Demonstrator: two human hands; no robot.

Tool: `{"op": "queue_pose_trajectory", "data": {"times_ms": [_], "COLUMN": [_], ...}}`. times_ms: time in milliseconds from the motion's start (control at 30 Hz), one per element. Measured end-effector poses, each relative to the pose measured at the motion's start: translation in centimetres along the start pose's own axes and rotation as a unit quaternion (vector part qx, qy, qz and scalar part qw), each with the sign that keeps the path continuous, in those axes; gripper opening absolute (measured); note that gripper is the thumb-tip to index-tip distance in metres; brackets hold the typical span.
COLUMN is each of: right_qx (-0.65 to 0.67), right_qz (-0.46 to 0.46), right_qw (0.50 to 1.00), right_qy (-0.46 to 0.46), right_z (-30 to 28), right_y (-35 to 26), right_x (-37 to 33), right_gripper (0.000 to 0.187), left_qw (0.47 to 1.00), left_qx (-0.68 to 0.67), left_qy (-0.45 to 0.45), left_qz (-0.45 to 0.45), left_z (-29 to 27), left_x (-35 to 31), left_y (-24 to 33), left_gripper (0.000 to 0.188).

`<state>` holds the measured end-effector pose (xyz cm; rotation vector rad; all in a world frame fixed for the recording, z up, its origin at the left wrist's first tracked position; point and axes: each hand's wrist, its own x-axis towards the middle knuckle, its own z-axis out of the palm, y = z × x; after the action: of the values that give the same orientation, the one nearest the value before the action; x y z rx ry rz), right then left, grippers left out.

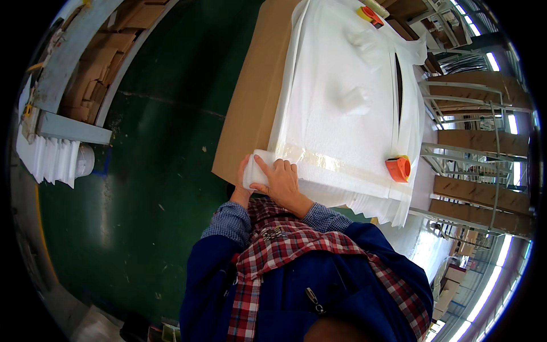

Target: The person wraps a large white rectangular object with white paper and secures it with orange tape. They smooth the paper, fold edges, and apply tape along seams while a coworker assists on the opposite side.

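Observation:
At the near left corner of a large package wrapped in white foam sheet [325, 68], I hold a small white foam block [255, 169] between both hands. My left hand [244, 181] is closed around its left side, partly hidden by it. My right hand [281, 183] grips it from the right, index finger and thumb pressed on the foam, the other fingers bent on the package edge. Clear tape [319, 159] runs along the near edge. Two more foam pieces, one nearer [356, 101] and one farther [364, 41], lie on top.
An orange tape dispenser [398, 169] rests at the package's near right, another orange dispenser [370, 17] at its far end. Brown cardboard [250, 85] flanks the left side. A rack with long cartons [478, 142] stands right; shelving with folded cardboard [94, 74] stands left across the green floor [154, 188].

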<state>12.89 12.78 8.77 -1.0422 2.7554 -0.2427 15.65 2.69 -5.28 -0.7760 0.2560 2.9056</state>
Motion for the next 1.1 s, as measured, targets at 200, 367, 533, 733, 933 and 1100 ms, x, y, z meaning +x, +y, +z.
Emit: {"op": "queue_pose_trajectory", "data": {"times_ms": [200,367,533,733,933,1100], "right_qx": [0.055,0.050,0.068,0.069,0.105,0.259], "right_qz": [-0.079,-0.032,-0.015,0.026,-0.006,-0.056], "right_qw": [0.991,0.995,0.994,0.995,0.994,0.963], "right_qy": [0.095,0.077,0.087,0.073,0.017,0.041], "right_z": [0.9,1.7,2.0,2.6,1.9,-1.4], "right_y": [1.4,3.1,3.1,2.8,3.6,7.0], "right_x": [-0.2,-0.9,-0.8,-1.0,-1.2,-1.7], "right_gripper": [0.060,0.057,0.056,0.059,0.068,0.069], "left_qw": [0.995,0.971,0.945,0.964,0.945,0.926], "left_qx": [0.082,0.196,0.290,0.135,0.087,0.153], "left_qy": [0.064,0.132,0.097,0.186,0.247,0.258], "left_qz": [-0.009,0.037,0.120,0.137,0.197,0.231], "left_z": [-1.1,-1.8,-0.8,2.3,2.8,0.4], "left_x": [1.3,2.3,0.2,-3.5,-1.4,-0.5], "left_y": [-0.9,-1.8,-0.7,-3.7,-5.7,-6.8], "left_gripper": [0.044,0.037,0.041,0.046,0.044,0.046]}}
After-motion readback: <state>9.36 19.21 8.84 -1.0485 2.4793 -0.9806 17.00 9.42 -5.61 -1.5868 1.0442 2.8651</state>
